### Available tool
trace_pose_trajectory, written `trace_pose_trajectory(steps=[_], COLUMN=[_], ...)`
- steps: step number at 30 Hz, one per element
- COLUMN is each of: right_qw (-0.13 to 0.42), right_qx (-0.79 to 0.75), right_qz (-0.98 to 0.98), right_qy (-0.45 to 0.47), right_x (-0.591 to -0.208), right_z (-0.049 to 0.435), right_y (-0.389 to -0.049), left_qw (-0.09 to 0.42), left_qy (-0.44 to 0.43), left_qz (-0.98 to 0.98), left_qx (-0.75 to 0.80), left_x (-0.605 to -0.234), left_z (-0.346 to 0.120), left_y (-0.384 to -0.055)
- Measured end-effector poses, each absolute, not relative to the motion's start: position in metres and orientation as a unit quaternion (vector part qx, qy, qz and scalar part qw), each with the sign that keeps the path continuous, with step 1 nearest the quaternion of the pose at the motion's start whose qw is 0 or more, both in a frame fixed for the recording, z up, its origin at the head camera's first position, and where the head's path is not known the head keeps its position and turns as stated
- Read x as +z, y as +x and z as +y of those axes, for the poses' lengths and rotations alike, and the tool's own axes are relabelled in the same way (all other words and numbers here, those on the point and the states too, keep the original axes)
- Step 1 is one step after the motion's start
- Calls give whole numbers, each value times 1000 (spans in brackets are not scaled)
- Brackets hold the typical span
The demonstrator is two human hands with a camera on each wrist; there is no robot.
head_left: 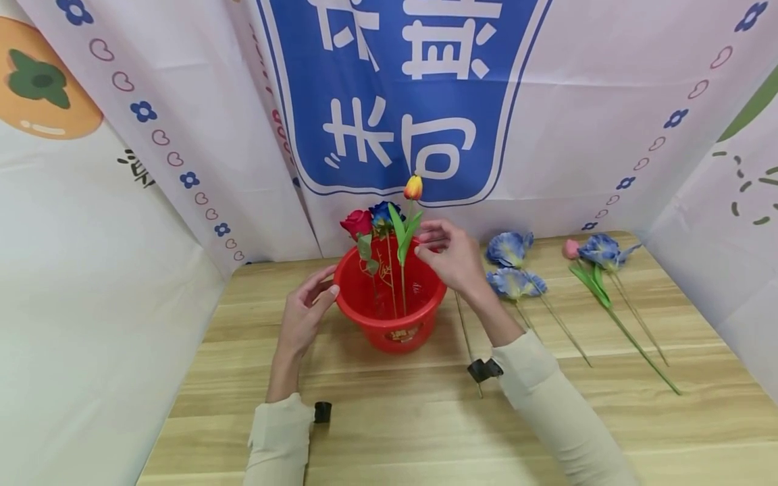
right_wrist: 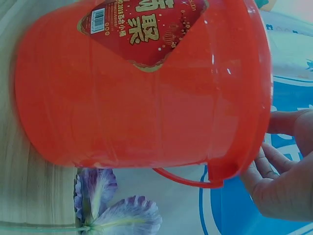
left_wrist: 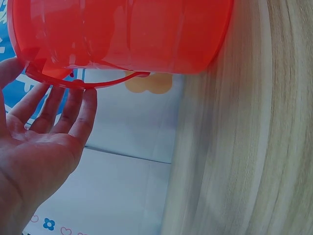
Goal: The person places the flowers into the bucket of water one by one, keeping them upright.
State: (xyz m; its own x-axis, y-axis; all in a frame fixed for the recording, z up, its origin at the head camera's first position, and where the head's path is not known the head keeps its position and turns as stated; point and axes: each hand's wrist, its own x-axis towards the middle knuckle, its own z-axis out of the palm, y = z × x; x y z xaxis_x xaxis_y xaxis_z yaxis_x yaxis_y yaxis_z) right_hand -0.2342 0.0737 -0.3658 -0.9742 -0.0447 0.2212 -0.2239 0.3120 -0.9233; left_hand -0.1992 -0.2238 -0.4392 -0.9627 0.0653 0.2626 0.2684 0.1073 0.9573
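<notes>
Your left hand (head_left: 302, 318) rests nearly straight fingers against the handle (left_wrist: 110, 84) of the red bucket (head_left: 373, 335); your right hand (head_left: 448, 258), loosely bent and gripping nothing visible, is opposite. The bucket stands on the table (head_left: 365, 418), tulip (head_left: 413, 188) inside. Uneven pressure could tip it, toppling the tall tulip.

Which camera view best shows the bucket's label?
The right wrist view: the label appears large, its barcode clear, though cropped at the top. The head view shows it small on the bucket; the left wrist view shows none of it.
</notes>
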Motion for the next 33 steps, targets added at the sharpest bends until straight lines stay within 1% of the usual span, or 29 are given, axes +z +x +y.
trace_pose_trajectory(steps=[10, 23, 33], right_qw=[90, 99, 80], right_qx=[614, 626, 641], right_qz=[-781, -772, -763], right_qy=[73, 43, 28], right_x=[-371, -386, -397], right_z=[106, 163, 201], right_y=[-223, -208, -199], left_qw=[77, 75, 78], left_qy=[-113, -107, -110], left_qz=[-741, -749, -745], left_qx=[-657, -649, -653], left_x=[-439, -439, -440], left_z=[-225, -223, -223], left_y=[-200, -199, -199])
